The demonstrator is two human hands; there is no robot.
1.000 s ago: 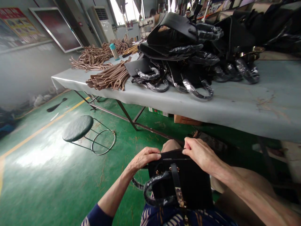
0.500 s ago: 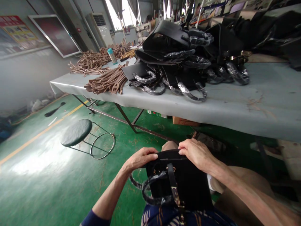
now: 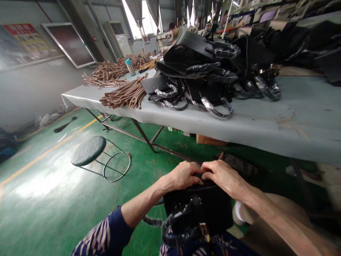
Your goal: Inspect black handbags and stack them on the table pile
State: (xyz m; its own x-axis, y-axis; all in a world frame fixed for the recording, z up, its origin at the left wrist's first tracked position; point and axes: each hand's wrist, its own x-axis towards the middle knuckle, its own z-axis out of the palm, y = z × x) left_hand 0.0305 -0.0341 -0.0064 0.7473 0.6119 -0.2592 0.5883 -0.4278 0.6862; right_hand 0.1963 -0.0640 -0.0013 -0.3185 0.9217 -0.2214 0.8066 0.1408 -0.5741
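we see left hand (image 3: 183, 175) and right hand (image 3: 223, 177) close together, both grasping top edge of black bag (image 3: 216, 206); plastic-wrapped handle (image 3: 174, 239) in front.

Daylight comes through blown-out windows (image 3: 145, 21) at the back, and a broad white glare lies on the green floor (image 3: 90, 204) at left. The counter (image 3: 253, 115) catches a pale sheen, with deep shadow beneath its right end. The black bag (image 3: 217, 204) loses detail in darkness. Edges look stretched; the poster (image 3: 30, 41) is smeared, probably by the lens.
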